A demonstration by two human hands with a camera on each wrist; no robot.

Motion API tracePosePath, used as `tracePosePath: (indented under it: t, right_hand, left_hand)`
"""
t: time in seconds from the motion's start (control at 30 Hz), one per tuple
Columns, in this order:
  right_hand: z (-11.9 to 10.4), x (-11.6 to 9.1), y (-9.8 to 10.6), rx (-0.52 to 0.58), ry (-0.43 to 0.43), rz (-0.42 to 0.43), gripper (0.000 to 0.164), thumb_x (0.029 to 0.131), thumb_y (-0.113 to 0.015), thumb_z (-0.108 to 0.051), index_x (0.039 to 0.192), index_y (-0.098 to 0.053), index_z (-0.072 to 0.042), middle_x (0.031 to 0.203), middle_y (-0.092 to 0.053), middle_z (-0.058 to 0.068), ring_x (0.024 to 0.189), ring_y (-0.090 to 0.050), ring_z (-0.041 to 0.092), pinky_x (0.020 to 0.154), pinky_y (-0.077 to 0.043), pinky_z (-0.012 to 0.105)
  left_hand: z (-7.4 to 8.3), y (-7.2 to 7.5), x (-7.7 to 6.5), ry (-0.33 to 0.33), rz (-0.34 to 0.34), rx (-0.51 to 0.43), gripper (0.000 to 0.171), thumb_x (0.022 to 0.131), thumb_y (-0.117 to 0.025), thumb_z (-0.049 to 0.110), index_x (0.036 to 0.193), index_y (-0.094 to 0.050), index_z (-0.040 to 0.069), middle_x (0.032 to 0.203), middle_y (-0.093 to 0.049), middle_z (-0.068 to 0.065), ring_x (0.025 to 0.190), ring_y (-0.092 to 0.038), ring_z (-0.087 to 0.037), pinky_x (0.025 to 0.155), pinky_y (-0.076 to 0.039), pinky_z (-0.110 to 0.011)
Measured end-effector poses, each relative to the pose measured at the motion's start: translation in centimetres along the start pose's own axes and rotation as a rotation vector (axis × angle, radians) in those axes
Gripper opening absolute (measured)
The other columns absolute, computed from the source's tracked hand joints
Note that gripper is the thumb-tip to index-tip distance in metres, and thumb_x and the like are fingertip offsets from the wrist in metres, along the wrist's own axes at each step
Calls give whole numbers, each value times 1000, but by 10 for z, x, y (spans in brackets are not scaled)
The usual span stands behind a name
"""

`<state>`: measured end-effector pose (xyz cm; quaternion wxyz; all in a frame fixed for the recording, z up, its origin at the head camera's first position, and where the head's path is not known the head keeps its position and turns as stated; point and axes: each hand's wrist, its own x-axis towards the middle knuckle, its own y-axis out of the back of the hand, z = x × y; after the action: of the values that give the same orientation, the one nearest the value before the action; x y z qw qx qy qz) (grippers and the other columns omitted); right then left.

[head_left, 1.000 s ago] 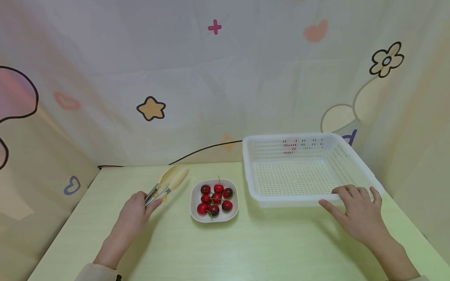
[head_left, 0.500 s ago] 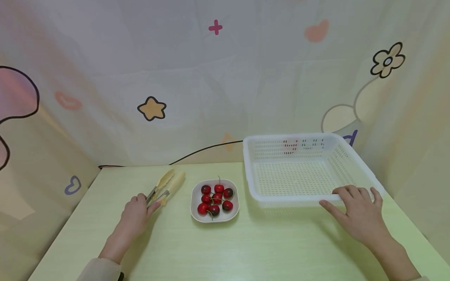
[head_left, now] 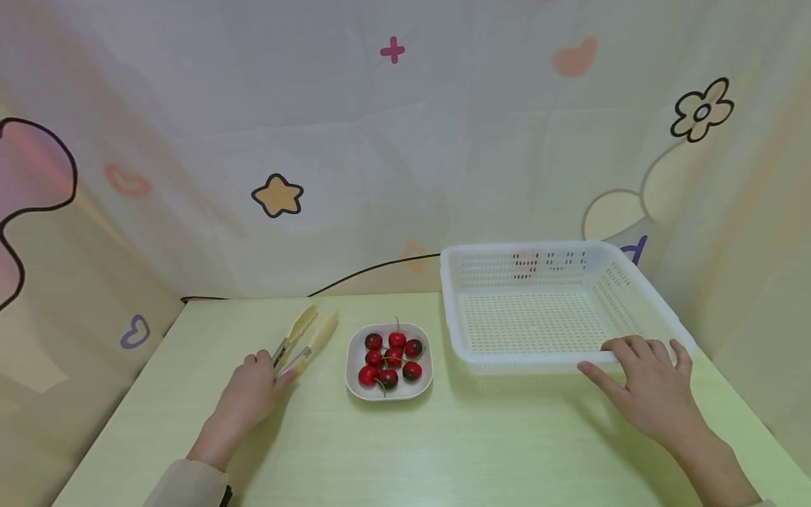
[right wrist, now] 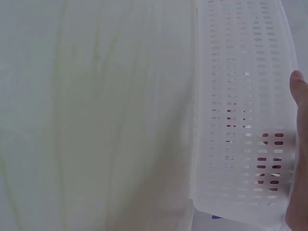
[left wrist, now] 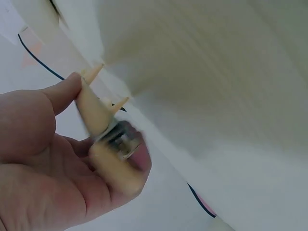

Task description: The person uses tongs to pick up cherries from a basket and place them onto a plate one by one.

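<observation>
My left hand (head_left: 248, 387) holds a pair of tongs (head_left: 296, 341) with cream-coloured tips and metal arms, left of the dish. Their two tips stand apart with nothing between them. In the left wrist view the thumb and curled fingers close round the tongs (left wrist: 111, 163), partly blurred. A small white dish (head_left: 355, 389) of red and dark cherries (head_left: 393, 358) sits to the right of the tongs. Farther right is a white perforated plastic basket (head_left: 538, 359). My right hand (head_left: 655, 391) grips its near rim, fingers over the edge and thumb outside.
Pale yellow-green tabletop (head_left: 405, 451) lies under everything. Behind it hangs a light curtain (head_left: 393, 162) printed with shapes, reaching along both sides. The basket (right wrist: 240, 96) takes up the back right of the table, near the curtain.
The tongs have dipped and their tips have spread farther apart. My left hand has shifted slightly right and down. The right hand stays on the basket rim.
</observation>
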<state>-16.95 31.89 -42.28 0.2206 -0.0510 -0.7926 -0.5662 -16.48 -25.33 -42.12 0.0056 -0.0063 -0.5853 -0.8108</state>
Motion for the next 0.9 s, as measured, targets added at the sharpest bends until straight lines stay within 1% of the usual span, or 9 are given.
tracePosePath:
  t: [0.07,0.17,0.3,0.5,0.6,0.67,0.77,0.9]
  right_hand:
    - [0,0,1,-4,0,-3,47,98,-65,-51,115,-62,-7,119,-59,24,115,-45,52,104,-7,77]
    - [0,1,1,-5,1,-7,48,98,-65,-51,116,-62,-7,120,-59,24,116,-45,53,104,-8,77]
    - [1,2,2,-2,3,-8,48,98,-65,-51,116,-62,-6,119,-59,24,115,-45,54,104,-8,77]
    - [2,5,2,6,22,-16,47,98,-65,-50,118,-62,-7,119,-61,23,117,-47,50,104,-8,77]
    - [3,6,2,2,19,-27,50,99,-64,-50,124,-60,-7,124,-60,24,121,-46,48,106,-3,78]
    - [3,5,2,11,18,-31,53,99,-64,-50,129,-59,-7,130,-58,24,124,-44,48,107,2,78]
    - [1,3,3,29,21,-31,59,99,-65,-49,136,-54,-5,141,-49,29,130,-39,52,107,9,77]
    - [-5,-1,5,46,57,6,64,96,-69,-48,141,-50,-6,153,-35,31,141,-27,52,108,11,75]
  left_hand:
    - [1,2,-1,17,-27,4,45,101,-68,31,93,-48,-9,81,-50,-16,66,-51,-28,58,-47,-43]
    - [2,4,-3,39,-46,1,44,99,-71,34,90,-50,-4,77,-51,-11,63,-49,-24,54,-44,-38]
    - [4,5,-2,36,-45,-15,44,98,-72,36,87,-50,0,74,-50,-8,61,-47,-22,52,-41,-36]
    - [8,6,-3,76,-55,-7,48,97,-71,42,87,-52,-1,75,-52,-9,62,-50,-24,51,-42,-37]
    - [10,8,-5,82,-53,12,52,97,-69,45,92,-54,-4,81,-54,-12,66,-53,-27,53,-44,-39]
    - [11,10,-7,74,-39,35,55,97,-68,47,97,-55,-7,86,-54,-16,73,-55,-31,55,-46,-43]
    - [14,11,-11,42,7,77,60,97,-68,47,105,-55,-11,94,-53,-21,83,-55,-38,59,-49,-48]
    - [21,13,-16,-12,76,117,61,97,-68,46,111,-56,-11,101,-52,-25,91,-54,-43,66,-49,-54]
